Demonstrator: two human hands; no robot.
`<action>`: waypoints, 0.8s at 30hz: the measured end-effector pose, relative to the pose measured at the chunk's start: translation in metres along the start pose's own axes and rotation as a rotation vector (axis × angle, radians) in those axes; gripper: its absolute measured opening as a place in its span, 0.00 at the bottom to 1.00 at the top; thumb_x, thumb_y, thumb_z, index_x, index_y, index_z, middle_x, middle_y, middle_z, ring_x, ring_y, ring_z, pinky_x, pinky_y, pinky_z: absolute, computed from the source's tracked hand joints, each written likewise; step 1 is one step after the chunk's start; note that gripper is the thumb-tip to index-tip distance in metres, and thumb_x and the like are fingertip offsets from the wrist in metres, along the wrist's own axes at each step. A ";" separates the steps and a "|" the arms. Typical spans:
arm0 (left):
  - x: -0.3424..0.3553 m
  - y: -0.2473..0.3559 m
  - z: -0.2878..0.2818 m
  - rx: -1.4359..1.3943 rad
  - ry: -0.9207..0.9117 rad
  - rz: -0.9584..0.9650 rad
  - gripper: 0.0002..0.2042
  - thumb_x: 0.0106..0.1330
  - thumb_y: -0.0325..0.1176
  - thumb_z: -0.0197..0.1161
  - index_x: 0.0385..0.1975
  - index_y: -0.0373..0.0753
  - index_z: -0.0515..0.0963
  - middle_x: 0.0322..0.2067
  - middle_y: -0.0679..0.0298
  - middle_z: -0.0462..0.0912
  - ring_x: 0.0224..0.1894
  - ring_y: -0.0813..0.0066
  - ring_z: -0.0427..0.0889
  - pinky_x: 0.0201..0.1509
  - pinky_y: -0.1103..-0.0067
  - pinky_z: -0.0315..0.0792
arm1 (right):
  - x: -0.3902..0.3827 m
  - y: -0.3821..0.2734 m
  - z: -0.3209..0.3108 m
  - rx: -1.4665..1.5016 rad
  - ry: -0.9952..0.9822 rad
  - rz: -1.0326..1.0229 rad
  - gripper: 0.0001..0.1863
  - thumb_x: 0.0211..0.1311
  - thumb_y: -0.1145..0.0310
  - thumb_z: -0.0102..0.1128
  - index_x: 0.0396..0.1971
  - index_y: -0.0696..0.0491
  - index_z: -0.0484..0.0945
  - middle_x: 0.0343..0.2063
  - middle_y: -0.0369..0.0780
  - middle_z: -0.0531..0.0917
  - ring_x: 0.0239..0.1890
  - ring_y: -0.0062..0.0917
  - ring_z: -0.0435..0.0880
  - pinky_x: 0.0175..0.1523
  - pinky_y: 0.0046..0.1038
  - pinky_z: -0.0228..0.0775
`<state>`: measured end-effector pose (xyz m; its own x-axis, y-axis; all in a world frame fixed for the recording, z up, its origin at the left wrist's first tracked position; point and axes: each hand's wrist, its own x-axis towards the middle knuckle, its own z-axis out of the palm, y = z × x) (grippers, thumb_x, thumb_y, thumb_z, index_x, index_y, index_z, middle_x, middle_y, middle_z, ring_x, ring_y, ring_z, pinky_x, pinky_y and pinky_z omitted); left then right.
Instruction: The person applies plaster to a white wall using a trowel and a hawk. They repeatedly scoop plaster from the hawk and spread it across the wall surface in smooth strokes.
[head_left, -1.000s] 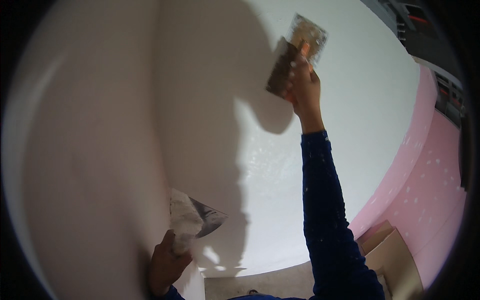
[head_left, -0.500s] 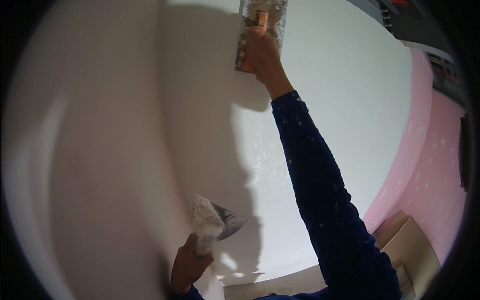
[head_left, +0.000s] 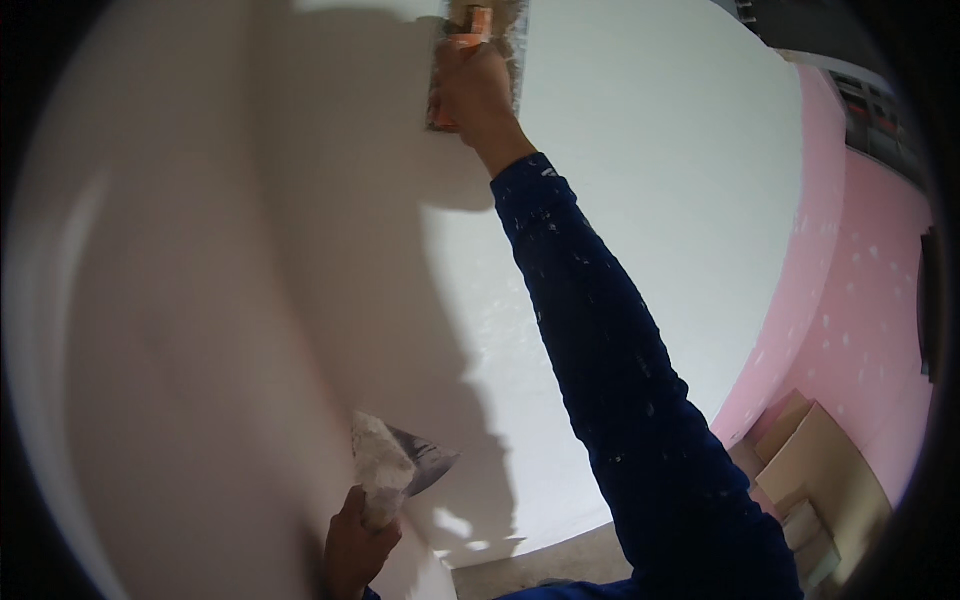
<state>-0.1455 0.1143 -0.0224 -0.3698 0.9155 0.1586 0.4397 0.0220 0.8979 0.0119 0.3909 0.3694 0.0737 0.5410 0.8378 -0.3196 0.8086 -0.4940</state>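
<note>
High on the white wall point(head_left: 640, 230), my right hand point(head_left: 480, 92) is closed round the orange handle of a plastering trowel point(head_left: 510, 45). The trowel's long metal blade is smeared with plaster and appears to lie against the wall; its top runs out of view. Low at the left, my left hand point(head_left: 358, 545) grips the handle of a putty knife point(head_left: 425, 460). A thick lump of white plaster point(head_left: 382, 462) covers much of its blade and hides part of the handle. The putty knife is held up, blade upward, below the trowel.
A second wall point(head_left: 160, 320) meets the white one in a corner at the left. Pink wall point(head_left: 870, 310) with white patches stands at the right. Cardboard point(head_left: 825, 465) leans at the lower right above the floor point(head_left: 540, 565). Dark shelving point(head_left: 870, 115) shows at the upper right.
My right hand and the trowel have shifted left and slightly up in view. My left hand with the putty knife sits a little lower and further left; the whole view has also shifted.
</note>
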 end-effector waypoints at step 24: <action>-0.001 0.012 -0.003 -0.017 -0.047 0.011 0.20 0.58 0.33 0.69 0.47 0.35 0.71 0.24 0.63 0.79 0.18 0.78 0.76 0.22 0.76 0.73 | -0.027 0.008 -0.249 0.038 0.269 0.031 0.14 0.73 0.56 0.59 0.45 0.50 0.73 0.22 0.31 0.72 0.18 0.15 0.72 0.18 0.21 0.64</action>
<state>-0.1426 0.1123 -0.0109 -0.3259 0.9335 0.1499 0.4294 0.0049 0.9031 0.2429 0.4408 0.2848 0.3103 0.6114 0.7279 -0.3602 0.7843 -0.5052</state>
